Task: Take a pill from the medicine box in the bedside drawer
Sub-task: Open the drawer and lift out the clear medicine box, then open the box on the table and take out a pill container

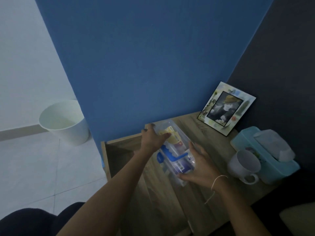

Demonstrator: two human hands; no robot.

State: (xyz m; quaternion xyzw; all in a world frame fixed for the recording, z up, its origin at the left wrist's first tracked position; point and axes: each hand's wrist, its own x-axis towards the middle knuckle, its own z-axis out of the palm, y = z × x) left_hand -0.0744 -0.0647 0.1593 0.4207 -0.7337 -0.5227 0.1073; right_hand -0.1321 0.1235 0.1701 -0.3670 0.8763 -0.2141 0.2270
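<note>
Dark knees (34,220) fill the bottom-left corner, cut off by the frame. Both forearms reach to a clear medicine box (173,150) held over the wooden desk (213,143). The left hand (151,138) grips its far end, the right hand (201,169) its near end. The packets inside are blurred, no pill distinguishable. The open drawer (117,154) lies in shadow.

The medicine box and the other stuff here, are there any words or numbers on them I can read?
No words or numbers can be read.
Medicine box: clear plastic with a blue handle, held by the left hand and right hand; the yellow and purple packs inside carry print, too blurred to read.
Picture frame: no readable text.
Mug and tissue box: patterns only, blurred.
</note>
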